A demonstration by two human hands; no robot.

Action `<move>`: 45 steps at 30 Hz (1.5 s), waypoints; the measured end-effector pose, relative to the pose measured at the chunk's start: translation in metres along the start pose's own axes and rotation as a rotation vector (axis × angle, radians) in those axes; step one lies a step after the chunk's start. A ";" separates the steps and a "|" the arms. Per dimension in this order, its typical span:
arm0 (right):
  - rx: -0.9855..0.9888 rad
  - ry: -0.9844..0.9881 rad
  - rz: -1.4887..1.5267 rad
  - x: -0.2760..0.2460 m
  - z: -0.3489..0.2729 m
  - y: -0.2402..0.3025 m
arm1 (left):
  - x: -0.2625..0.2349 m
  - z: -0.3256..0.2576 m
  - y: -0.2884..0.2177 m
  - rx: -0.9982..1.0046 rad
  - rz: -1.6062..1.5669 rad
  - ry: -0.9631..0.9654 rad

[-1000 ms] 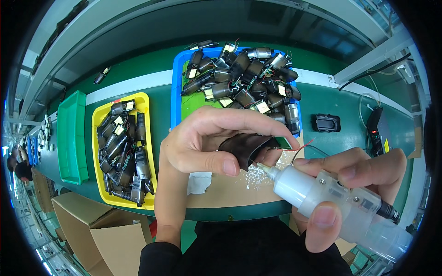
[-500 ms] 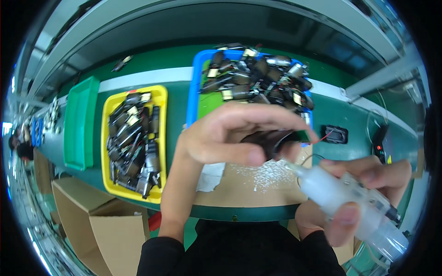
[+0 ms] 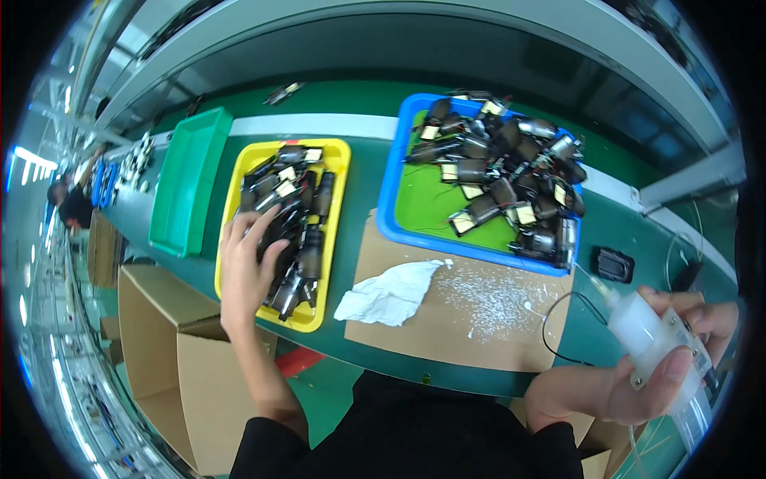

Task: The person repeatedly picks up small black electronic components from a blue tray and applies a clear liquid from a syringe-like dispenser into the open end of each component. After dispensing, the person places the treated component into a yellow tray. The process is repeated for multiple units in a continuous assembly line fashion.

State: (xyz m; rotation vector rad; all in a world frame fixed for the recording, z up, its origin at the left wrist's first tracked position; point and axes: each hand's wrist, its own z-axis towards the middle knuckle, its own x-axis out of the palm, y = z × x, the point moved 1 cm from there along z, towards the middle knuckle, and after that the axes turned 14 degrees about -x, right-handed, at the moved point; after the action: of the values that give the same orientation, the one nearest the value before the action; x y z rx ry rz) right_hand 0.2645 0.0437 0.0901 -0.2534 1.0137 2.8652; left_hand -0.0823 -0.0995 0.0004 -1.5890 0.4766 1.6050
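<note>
My left hand reaches over the yellow tray, its thumb and fingers apart among dark cylindrical electronic parts. Whether a fingertip touches one of them is hard to tell. My right hand is wrapped round a translucent white dispensing syringe, tilted so its thin needle tip points up and left. Near that tip stands the blue tray, heaped with similar brown-black parts carrying pale yellow labels and thin wires.
A cardboard sheet bears a crumpled white cloth and white specks. One green tray stands at the left, above an open cardboard box. A black holder lies at the right, with a black cable below.
My left hand has moved left from the middle to the yellow tray; the dark part it held is no longer seen in its grip. The syringe has moved right. The view has shifted.
</note>
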 end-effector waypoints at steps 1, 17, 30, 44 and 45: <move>0.009 -0.003 0.006 0.001 0.000 0.001 | 0.003 -0.001 0.003 -0.011 0.021 -0.010; 0.233 0.011 0.019 -0.014 0.016 0.009 | 0.161 0.229 -0.264 0.526 -0.077 0.397; 0.106 -0.291 -0.112 0.001 0.013 -0.010 | 0.205 0.265 -0.283 0.413 0.218 0.698; 0.030 -0.165 -0.039 -0.005 0.012 -0.005 | 0.173 0.189 -0.230 0.562 -0.519 0.174; 0.032 -0.168 -0.052 -0.004 0.013 -0.003 | 0.169 0.181 -0.227 0.567 -0.576 0.123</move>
State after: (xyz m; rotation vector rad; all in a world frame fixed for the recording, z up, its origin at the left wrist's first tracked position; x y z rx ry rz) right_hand 0.2674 0.0540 0.0991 -0.0358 1.0048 2.7656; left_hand -0.0082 0.2192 -0.0754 -1.2354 0.4351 0.8435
